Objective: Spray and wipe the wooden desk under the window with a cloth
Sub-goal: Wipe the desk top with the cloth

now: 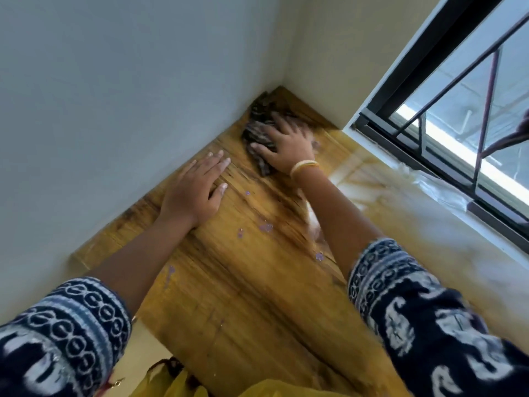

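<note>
Left hand [197,186] flat, fingers straight, on yellow-brown wooden desk [252,282] beside grey wall, likely bracing the reach. Right hand [286,144] pressing dark crumpled cloth [257,130] into far desk corner, fingers spread, apparently wiping.

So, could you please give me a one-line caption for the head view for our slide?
Right hand presses a dark cloth into the wooden desk corner; left hand rests flat beside it.

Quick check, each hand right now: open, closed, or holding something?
Left hand: open, flat on the desk.
Right hand: open, fingers spread, pressing the cloth.
</note>
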### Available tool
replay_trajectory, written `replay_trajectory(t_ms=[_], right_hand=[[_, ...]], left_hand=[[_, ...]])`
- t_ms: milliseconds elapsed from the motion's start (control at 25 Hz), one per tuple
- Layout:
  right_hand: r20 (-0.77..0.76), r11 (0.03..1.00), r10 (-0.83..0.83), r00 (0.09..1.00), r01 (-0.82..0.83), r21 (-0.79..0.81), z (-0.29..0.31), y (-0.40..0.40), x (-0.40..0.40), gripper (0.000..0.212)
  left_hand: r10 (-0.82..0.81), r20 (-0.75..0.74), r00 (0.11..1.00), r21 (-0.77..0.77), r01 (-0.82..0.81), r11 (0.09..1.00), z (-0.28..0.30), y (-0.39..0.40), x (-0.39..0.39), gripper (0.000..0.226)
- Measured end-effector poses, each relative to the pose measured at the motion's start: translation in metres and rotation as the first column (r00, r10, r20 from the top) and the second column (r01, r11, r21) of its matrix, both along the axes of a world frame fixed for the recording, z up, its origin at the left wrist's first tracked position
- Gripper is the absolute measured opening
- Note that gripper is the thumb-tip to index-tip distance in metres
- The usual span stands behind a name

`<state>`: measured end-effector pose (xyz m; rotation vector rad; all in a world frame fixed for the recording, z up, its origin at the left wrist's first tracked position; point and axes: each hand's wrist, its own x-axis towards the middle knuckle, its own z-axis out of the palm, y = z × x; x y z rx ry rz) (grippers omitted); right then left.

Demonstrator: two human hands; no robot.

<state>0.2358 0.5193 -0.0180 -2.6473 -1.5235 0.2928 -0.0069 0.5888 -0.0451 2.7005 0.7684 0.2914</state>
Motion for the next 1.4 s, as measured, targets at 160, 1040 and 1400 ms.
replay_trajectory(t_ms=[160, 1040, 1400], right_hand=[[0.038, 0.871, -0.488, 0.872, 0.484, 0.082, -0.007, -0.099, 0.049, 0.069], [0.049, 0.568, -0.823, 0.566, 0.820, 0.070, -0.004, -0.220, 0.037, 0.078], [-0.028, 0.860, -0.510, 0.860, 0.510, 0.020, -0.004, -0.043, -0.050, 0.065]], left_hand=[[0.007, -0.002, 1.000, -0.007, -0.007, 1.000, 0.000, -0.001, -0.001, 0.055], [0.004, -0.015, 1.000, 0.017, -0.004, 1.000, -0.002, 0.000, -0.002, 0.054], [0.004, -0.012, 1.000, 0.018, -0.004, 1.000, 0.001, 0.000, -0.002, 0.055]])
